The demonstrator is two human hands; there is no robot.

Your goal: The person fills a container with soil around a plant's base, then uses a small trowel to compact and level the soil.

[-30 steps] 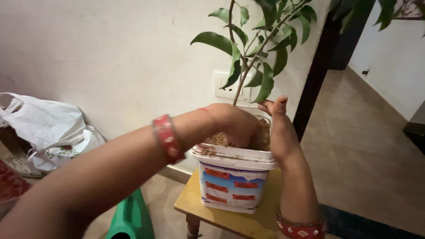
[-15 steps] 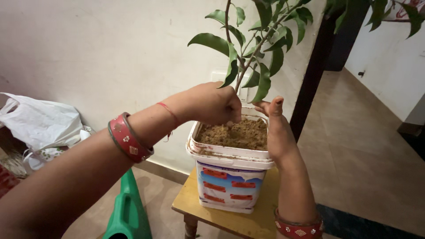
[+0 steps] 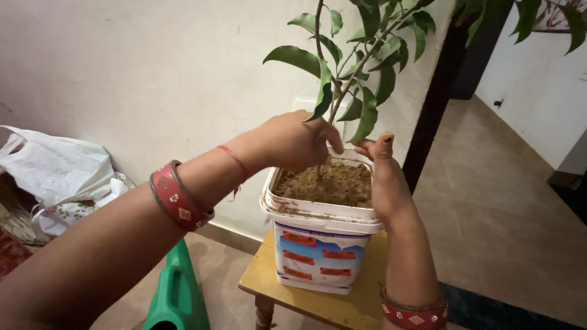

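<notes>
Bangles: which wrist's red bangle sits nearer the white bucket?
The right wrist's red bangle, low beside the white bucket over the wooden stool. The left forearm's bangle is farther left, above the green watering can.

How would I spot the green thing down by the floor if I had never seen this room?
Start at the small yellow wooden stool carrying the white square plastic tub of soil with a leafy plant. Look left of the stool and lower, under the left forearm with the red bangle. The green plastic watering can stands there, the only green container, unlike the white plastic bags by the wall.
</notes>
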